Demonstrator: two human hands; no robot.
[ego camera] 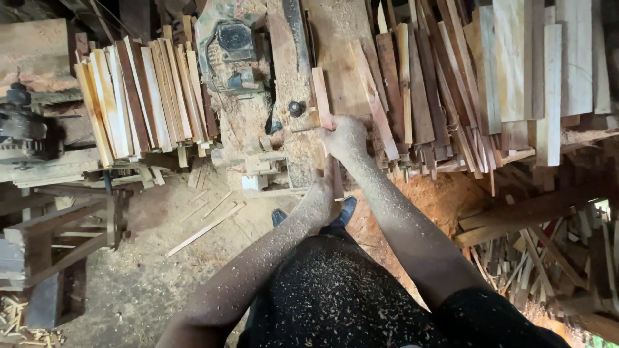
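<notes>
We are in a woodworking shop, a rough sawmill sort of place. Sawdust [258, 122] lies thick over the bench [335, 58] in front of us and over the earth floor [148, 258] below it. On the far left a stack of cut wooden slats [145, 96] leans together, and a bigger heap of boards [490, 71] fills the right side. A dusty machine [229, 48] sits between the two piles, and a dark motor [19, 129] stands at the left edge. Thin offcuts [206, 225] lie scattered on the floor, with more scrap sticks [548, 264] heaped low on the right. Wood shavings even cling to our arms and dark clothes.
</notes>
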